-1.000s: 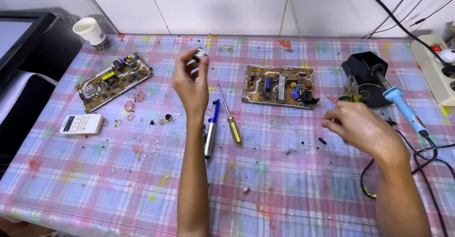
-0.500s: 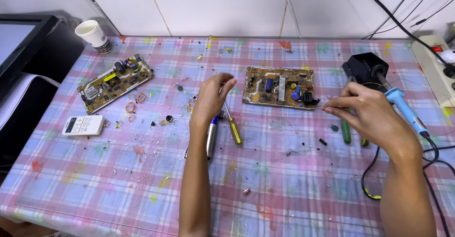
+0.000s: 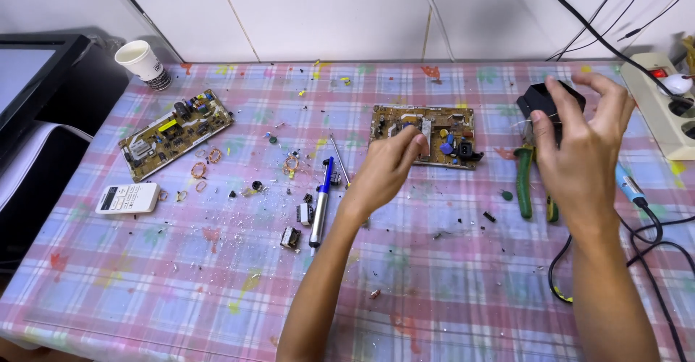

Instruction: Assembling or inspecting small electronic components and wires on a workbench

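Left hand point(image 3: 391, 165) resting fingertips on the near circuit board point(image 3: 427, 136) at mid-table, fingers loosely curled, gripping nothing. Right hand point(image 3: 579, 141) raised over the black box point(image 3: 539, 100) and green-handled pliers point(image 3: 524, 181), fingers spread, thumb and forefinger pinching something too small to tell.

Single view, head-worn camera. Looks steeply down and forward from above near table edge, toward white wall point(image 3: 326, 14) at far side. Mid-range: whole table point(image 3: 434, 304) width in frame, monitor point(image 3: 29, 80) cut off at left edge, power strip point(image 3: 662, 108) cut off at right. Both forearms enter from bottom edge. No second view, so no shared area.
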